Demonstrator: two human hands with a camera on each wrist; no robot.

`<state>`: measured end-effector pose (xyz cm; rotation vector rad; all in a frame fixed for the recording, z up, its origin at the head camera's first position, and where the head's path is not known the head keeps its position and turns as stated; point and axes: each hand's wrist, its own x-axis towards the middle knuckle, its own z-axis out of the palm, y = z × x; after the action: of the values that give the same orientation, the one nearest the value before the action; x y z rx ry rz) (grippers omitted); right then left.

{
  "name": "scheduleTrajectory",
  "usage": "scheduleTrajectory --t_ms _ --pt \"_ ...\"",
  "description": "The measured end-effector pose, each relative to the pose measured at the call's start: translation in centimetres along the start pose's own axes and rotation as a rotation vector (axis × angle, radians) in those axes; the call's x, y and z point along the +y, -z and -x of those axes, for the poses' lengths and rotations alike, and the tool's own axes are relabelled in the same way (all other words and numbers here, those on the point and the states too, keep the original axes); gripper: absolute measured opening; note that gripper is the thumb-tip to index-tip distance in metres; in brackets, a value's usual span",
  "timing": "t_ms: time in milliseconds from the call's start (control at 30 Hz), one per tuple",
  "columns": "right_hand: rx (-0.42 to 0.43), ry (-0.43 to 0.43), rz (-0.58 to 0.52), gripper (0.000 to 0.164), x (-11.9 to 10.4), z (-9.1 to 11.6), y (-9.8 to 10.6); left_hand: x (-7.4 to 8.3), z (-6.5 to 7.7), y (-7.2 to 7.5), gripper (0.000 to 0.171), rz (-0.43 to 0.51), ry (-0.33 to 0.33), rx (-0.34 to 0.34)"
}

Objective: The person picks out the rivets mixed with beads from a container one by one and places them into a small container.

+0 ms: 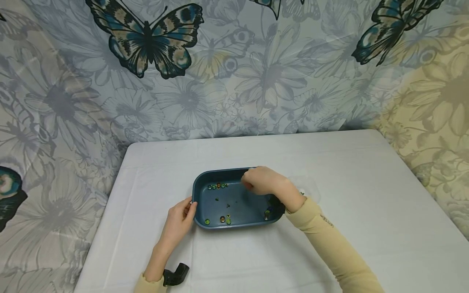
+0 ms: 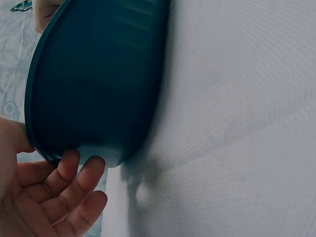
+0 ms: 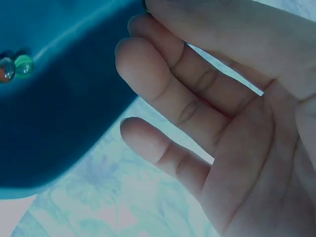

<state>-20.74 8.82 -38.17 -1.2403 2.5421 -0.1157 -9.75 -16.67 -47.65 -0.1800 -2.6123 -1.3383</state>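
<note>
A dark blue rectangular tray lies on the table with glass marbles in it. Several form a row by the far wall; others, such as a green marble, are near the front wall. My left hand grips the tray's left end, thumb at the rim and fingers against the outside wall. Over the far right part of the tray is my right hand, fingers bent downward. In the right wrist view a sliver of a dark green marble shows at the thumb tip, mostly hidden by the fingers.
The table has a white cloth. Right of the tray, partly behind my right forearm, lies a clear, see-through item. A black wrist-worn device is at my left wrist. Behind the table hangs a butterfly-and-flower patterned backdrop.
</note>
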Motion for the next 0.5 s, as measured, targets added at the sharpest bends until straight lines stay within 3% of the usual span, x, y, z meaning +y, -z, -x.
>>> scheduleTrajectory --t_ms 500 --pt "0.086 -0.011 0.003 0.026 1.2 1.7 0.7 -0.1 0.0 0.0 0.023 -0.012 -0.012 0.001"
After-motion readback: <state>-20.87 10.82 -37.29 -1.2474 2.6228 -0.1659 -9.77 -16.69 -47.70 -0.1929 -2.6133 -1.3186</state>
